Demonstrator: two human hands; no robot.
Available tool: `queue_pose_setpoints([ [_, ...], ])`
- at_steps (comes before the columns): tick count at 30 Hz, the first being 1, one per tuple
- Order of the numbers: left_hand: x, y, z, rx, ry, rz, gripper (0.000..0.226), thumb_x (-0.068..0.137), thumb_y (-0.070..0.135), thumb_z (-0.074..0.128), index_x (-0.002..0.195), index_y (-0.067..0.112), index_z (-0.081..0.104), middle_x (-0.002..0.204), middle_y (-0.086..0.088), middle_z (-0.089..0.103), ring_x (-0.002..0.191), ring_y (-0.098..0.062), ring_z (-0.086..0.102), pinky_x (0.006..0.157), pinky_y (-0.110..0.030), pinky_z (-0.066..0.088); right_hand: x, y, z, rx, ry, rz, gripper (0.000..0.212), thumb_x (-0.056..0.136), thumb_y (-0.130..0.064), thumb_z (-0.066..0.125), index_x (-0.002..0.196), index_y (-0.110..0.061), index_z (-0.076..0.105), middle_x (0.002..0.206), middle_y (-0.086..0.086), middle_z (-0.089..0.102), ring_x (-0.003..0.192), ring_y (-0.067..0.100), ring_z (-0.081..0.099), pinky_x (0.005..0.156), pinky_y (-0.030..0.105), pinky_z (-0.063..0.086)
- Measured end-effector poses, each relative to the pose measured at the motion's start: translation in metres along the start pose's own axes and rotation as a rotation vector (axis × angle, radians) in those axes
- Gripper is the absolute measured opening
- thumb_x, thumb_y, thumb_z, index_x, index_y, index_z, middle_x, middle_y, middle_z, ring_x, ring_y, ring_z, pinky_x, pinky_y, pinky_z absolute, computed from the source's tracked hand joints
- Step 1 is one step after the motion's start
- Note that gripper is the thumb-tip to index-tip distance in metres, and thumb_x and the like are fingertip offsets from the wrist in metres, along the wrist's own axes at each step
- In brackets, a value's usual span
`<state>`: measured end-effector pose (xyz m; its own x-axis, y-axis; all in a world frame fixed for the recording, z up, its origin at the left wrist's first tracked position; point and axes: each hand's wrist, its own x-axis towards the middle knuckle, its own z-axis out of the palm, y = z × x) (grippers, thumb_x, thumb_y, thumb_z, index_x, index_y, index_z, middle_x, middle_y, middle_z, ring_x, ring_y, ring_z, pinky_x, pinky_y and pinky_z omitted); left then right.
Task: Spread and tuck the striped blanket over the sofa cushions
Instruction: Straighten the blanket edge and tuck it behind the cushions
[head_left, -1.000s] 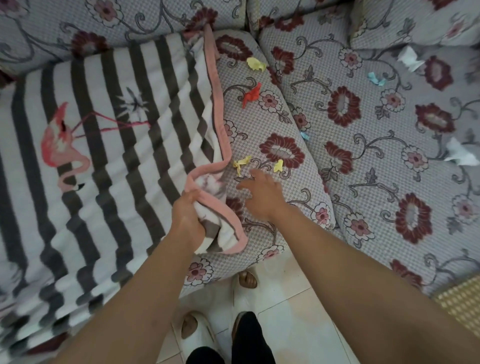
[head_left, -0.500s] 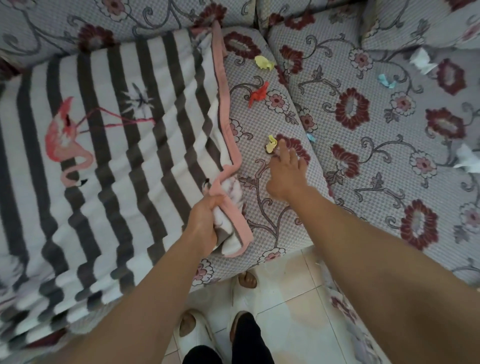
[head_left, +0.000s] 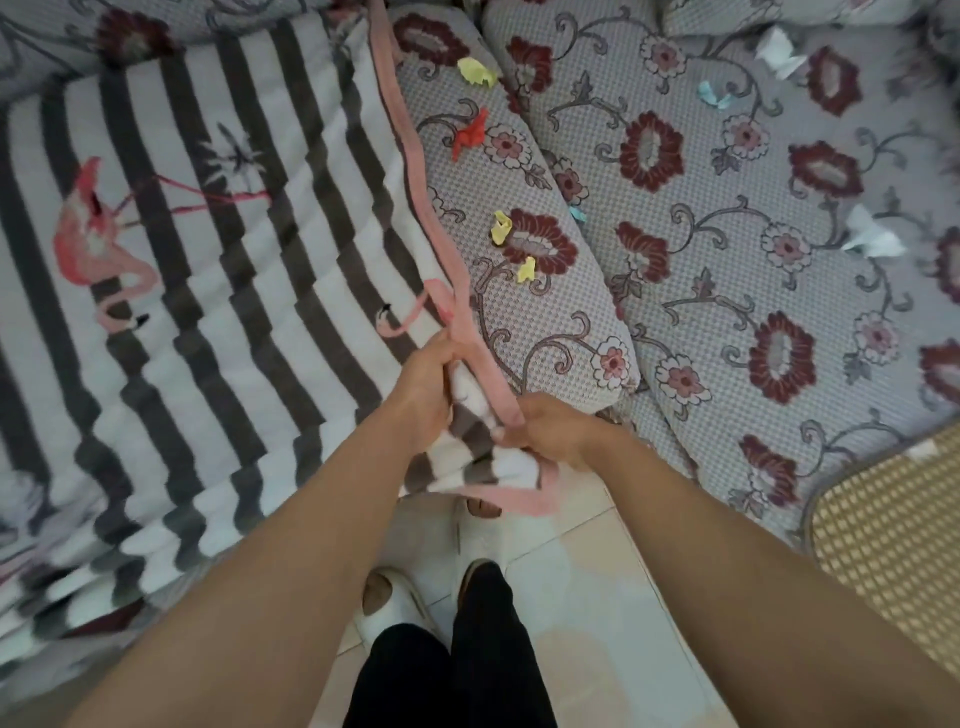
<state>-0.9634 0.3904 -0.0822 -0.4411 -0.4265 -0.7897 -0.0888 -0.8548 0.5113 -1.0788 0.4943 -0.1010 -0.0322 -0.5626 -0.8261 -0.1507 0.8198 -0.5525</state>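
Note:
The striped blanket (head_left: 218, 291), grey and white with pink flamingos and a pink border, covers the left sofa cushion. Its right edge runs down the middle of the floral seat cushion (head_left: 550, 312). My left hand (head_left: 423, 384) grips the bunched front corner of the blanket at the cushion's front edge. My right hand (head_left: 545, 426) pinches the pink border just to the right of it. The corner hangs below both hands over the floor.
Small paper scraps lie on the bare floral cushions: yellow (head_left: 501, 227), red (head_left: 470, 132), white (head_left: 872, 236) and blue (head_left: 711, 96). A woven mat (head_left: 893, 535) sits at the right. My feet in white slippers (head_left: 389, 603) stand on the tiled floor.
My right hand left the cushion near the yellow scraps and came back to take hold of the blanket's pink border beside my left hand. The blanket corner has dropped lower.

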Motion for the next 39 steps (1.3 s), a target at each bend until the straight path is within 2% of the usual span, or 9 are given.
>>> queue_pose_setpoints([
  [4,-0.002,-0.019,-0.014,0.414,0.015,0.047,0.043,0.098,0.022,0.039,0.141,0.019,0.04,0.14,0.001,0.044,0.136,-0.014,0.034,0.112,-0.029,0.022,-0.014,0.06,-0.028,-0.424,0.04,0.188,0.018,0.091,-0.022,0.057,0.105,-0.01,0.06,0.103,0.013,0.066,0.094,0.033,0.066,0.086,0.047,0.055],
  [8,-0.004,-0.038,-0.027,0.726,0.057,-0.008,0.046,0.099,0.02,0.041,0.145,0.02,0.035,0.154,0.0,0.03,0.142,-0.019,0.026,0.116,-0.031,0.02,-0.012,0.116,-0.036,-0.667,0.212,0.352,0.045,0.091,-0.024,0.057,0.129,-0.003,0.048,0.123,0.017,0.058,0.109,0.034,0.058,0.093,0.04,0.049],
  [10,-0.005,-0.044,-0.032,0.807,0.086,0.03,0.047,0.097,0.014,0.043,0.144,0.019,0.038,0.153,0.001,0.031,0.14,-0.019,0.03,0.112,-0.029,0.023,-0.003,0.123,-0.033,-0.691,0.265,0.35,0.039,0.092,-0.019,0.053,0.128,-0.004,0.05,0.127,0.018,0.056,0.115,0.034,0.054,0.095,0.038,0.045],
  [13,-0.006,-0.051,-0.043,0.904,0.147,0.086,0.045,0.095,0.008,0.043,0.14,0.016,0.044,0.148,-0.002,0.04,0.134,-0.021,0.039,0.107,-0.027,0.03,0.008,0.104,-0.027,-0.674,0.343,0.28,0.006,0.089,-0.014,0.049,0.091,-0.015,0.055,0.111,0.012,0.06,0.1,0.029,0.056,0.085,0.036,0.045],
  [17,-0.007,-0.05,-0.058,0.908,0.256,0.189,0.041,0.092,0.004,0.043,0.128,0.019,0.055,0.139,-0.003,0.05,0.124,-0.024,0.051,0.105,-0.038,0.043,0.023,0.058,-0.021,-0.492,0.481,0.058,0.027,0.089,-0.016,0.053,0.117,-0.014,0.055,0.122,0.011,0.058,0.109,0.032,0.056,0.091,0.037,0.048],
  [22,0.005,-0.025,-0.077,1.054,0.346,0.289,0.044,0.091,0.006,0.043,0.133,0.019,0.051,0.139,-0.004,0.049,0.125,-0.023,0.049,0.106,-0.041,0.042,0.056,-0.01,-0.021,-0.455,0.539,-0.136,0.032,0.09,-0.006,0.049,0.122,-0.006,0.052,0.124,0.015,0.056,0.111,0.032,0.055,0.095,0.043,0.048],
  [29,0.027,-0.002,-0.103,1.33,0.402,0.307,0.048,0.091,0.006,0.046,0.137,0.018,0.046,0.144,-0.006,0.044,0.128,-0.026,0.046,0.102,-0.036,0.042,0.106,-0.043,-0.028,-0.466,0.608,0.083,0.053,0.091,-0.013,0.052,0.138,-0.002,0.03,0.136,0.023,0.041,0.113,0.039,0.055,0.095,0.043,0.049],
  [34,0.034,-0.011,-0.102,1.392,0.357,0.323,0.049,0.09,0.008,0.046,0.138,0.018,0.045,0.137,-0.007,0.048,0.123,-0.027,0.046,0.101,-0.041,0.044,0.104,-0.035,-0.036,-0.53,0.554,0.152,0.022,0.091,-0.012,0.055,0.109,0.0,0.059,0.1,0.016,0.065,0.093,0.033,0.065,0.08,0.038,0.056],
  [39,0.032,-0.021,-0.087,1.401,0.269,0.288,0.046,0.09,0.009,0.046,0.135,0.021,0.048,0.125,-0.005,0.052,0.117,-0.025,0.048,0.095,-0.041,0.047,0.082,-0.016,-0.058,-0.707,0.6,0.32,0.023,0.089,-0.004,0.05,0.111,0.0,0.057,0.113,0.017,0.062,0.106,0.036,0.061,0.085,0.041,0.05],
])
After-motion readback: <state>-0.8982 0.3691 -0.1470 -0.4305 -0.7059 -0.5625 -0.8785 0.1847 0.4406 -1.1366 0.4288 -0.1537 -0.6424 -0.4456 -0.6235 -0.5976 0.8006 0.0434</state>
